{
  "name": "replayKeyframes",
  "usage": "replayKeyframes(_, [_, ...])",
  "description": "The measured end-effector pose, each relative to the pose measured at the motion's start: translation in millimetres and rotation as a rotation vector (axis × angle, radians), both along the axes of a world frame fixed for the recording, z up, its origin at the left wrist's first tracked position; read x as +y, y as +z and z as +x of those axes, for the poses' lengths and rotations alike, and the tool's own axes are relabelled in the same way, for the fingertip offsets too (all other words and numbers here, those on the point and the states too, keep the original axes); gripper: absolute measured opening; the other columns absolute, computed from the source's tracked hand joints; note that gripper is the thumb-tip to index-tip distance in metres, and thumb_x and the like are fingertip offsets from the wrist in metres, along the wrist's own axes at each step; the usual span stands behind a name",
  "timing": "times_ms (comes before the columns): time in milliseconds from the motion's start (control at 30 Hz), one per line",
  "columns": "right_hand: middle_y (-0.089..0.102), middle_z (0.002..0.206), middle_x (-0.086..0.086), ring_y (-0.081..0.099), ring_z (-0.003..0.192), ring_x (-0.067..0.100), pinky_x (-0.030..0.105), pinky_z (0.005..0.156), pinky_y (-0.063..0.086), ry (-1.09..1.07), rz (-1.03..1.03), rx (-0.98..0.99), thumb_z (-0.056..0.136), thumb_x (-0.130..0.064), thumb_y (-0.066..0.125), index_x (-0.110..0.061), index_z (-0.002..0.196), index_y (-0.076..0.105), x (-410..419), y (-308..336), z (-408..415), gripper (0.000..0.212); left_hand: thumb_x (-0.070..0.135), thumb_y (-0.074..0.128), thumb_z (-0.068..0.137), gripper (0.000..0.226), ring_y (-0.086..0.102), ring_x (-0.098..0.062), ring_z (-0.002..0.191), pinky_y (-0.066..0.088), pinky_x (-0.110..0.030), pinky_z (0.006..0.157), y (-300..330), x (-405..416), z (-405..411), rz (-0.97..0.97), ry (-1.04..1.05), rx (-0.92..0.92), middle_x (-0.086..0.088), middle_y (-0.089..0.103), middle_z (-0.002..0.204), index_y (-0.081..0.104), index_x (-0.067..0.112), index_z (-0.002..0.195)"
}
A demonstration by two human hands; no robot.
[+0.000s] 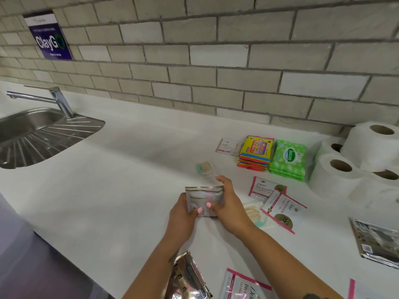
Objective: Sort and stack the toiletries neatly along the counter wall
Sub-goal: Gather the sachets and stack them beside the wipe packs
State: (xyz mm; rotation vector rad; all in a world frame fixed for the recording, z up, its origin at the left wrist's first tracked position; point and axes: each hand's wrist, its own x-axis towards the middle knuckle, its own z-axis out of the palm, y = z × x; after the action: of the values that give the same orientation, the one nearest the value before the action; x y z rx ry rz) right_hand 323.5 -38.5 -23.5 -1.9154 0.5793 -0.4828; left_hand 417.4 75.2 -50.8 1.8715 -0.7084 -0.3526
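Observation:
Both hands hold a small stack of silvery sachets (204,196) upright on the white counter (129,180). My left hand (183,214) grips its left side and my right hand (228,203) its right side. By the wall lie a pale Dove sachet (226,145), a stack of yellow-and-red wipe packs (255,153), a stack of green Sanicare packs (288,159) and several toilet rolls (354,156). Two pink-edged Dove sachets (278,202) lie loose right of my hands. A cotton-swab pack (205,168) lies just beyond them, another (254,212) partly under my right wrist.
A steel sink (32,134) with a tap (43,98) occupies the left. More sachets (241,285) and a shiny foil pack (187,277) lie at the near edge under my forearms. A foil packet (375,240) sits at the far right. Tiled wall behind.

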Motion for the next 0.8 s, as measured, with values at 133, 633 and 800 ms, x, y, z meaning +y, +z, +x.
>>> replayKeyframes(133, [0.052,0.116,-0.006,0.053,0.106,0.012,0.032,0.090,0.046,0.072,-0.289,0.020,0.083,-0.017,0.065,-0.027,0.128,0.045,-9.8,17.3,-0.3,0.051,0.014,0.065,0.081,0.027,0.056,-0.004,0.084,0.037,-0.002,0.062,15.5,-2.2,9.4,0.056,-0.067,-0.072,0.012,0.060,0.093,0.051,0.020,0.103])
replayKeyframes(633, [0.057,0.065,-0.008,0.050,0.054,0.006,0.021,0.052,0.039,0.016,0.032,0.087,0.071,-0.014,0.079,-0.026,0.079,0.054,-85.6,67.2,33.6,0.028,0.020,0.071,0.081,0.041,0.067,-0.024,0.092,0.056,-0.035,0.073,64.9,-56.3,62.4,-0.312,-0.195,0.675,-0.013,0.067,0.109,0.053,0.009,0.116])
replayKeyframes(800, [0.069,0.088,0.004,0.064,0.076,0.021,0.033,0.072,0.050,-0.181,0.165,0.000,0.067,-0.012,0.082,-0.023,0.081,0.058,-103.8,49.1,53.4,0.029,0.033,0.044,0.095,0.028,0.067,-0.024,0.091,0.055,-0.039,0.077,59.0,-87.2,50.5,-0.283,-0.220,0.870,-0.007,0.070,0.106,0.058,0.018,0.114])
